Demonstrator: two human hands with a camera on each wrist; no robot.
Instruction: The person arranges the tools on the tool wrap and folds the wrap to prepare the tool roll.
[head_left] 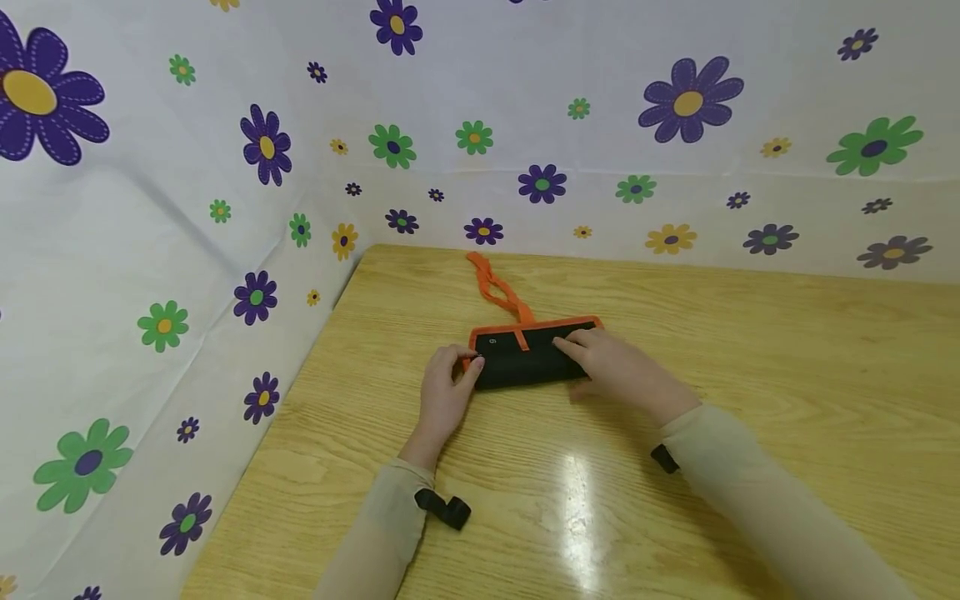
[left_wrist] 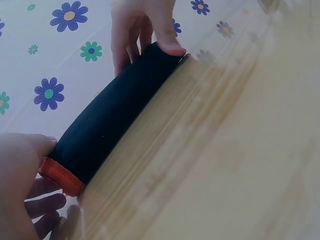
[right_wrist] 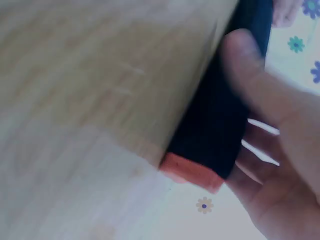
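Observation:
A black fabric roll-up pouch (head_left: 525,367) with orange edging lies on the wooden table, folded into a long narrow bundle. From its far edge runs an orange tie strap (head_left: 497,287), twisted and loose on the wood. My left hand (head_left: 447,387) holds the pouch's left end between thumb and fingers, beside the orange trim (left_wrist: 65,176). At the other end, my right hand (head_left: 618,367) grips the bundle. In the right wrist view its thumb (right_wrist: 245,60) lies along the near side while the fingers reach behind. A small white mark (head_left: 492,341) shows near the left corner.
The wooden table (head_left: 787,417) meets a white wall covering (head_left: 480,75) with purple, green and yellow flowers at the back and left. Black straps (head_left: 446,508) hang at both sleeve cuffs. A bright light reflection lies on the wood in front of the pouch.

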